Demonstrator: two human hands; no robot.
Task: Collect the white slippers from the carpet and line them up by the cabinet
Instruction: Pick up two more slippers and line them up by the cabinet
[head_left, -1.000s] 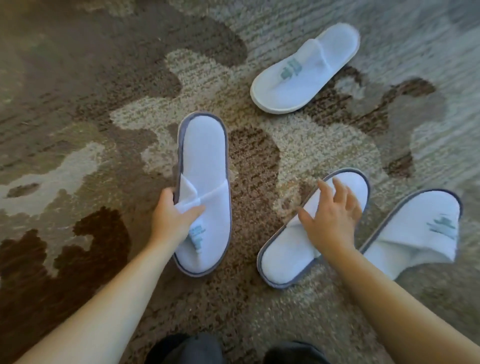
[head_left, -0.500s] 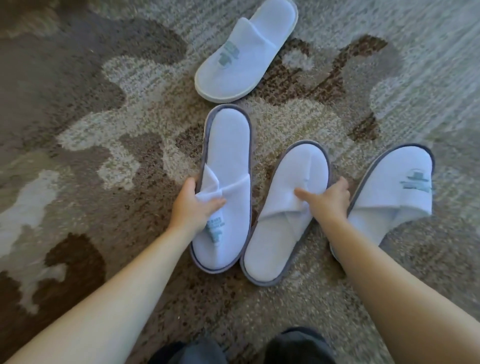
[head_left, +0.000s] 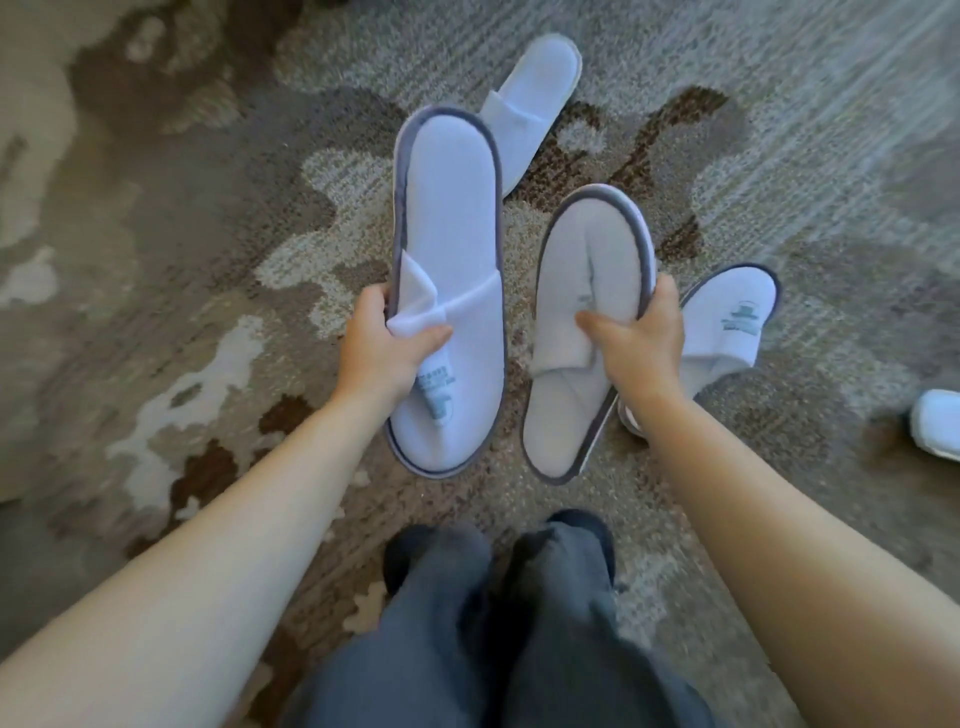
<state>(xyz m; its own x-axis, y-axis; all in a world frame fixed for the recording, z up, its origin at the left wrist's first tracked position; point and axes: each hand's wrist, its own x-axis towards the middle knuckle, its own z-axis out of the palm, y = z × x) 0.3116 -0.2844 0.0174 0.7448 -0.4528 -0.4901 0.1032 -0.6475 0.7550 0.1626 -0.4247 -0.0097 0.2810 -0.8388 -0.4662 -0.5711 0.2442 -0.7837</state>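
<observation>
My left hand (head_left: 382, 351) grips a white slipper with grey trim (head_left: 452, 218) by its folded strap and holds it above the carpet, heel pointing away. My right hand (head_left: 641, 343) pinches the edge of a second grey-trimmed white slipper (head_left: 587, 291), also lifted. A third grey-trimmed slipper (head_left: 727, 322) lies on the carpet just right of my right hand, logo up. An all-white slipper (head_left: 530, 104) lies farther away, partly hidden behind the left-held one. The tip of another white slipper (head_left: 937, 428) shows at the right edge. No cabinet is in view.
Patterned brown, beige and grey carpet (head_left: 182, 260) covers the whole floor. My legs in dark grey trousers (head_left: 467, 649) and dark shoes stand at the bottom centre, just below the lifted slippers.
Both hands have lifted their slippers off the carpet and drawn them toward me. The view has risen, and my legs and another slipper at the right edge have come into view.
</observation>
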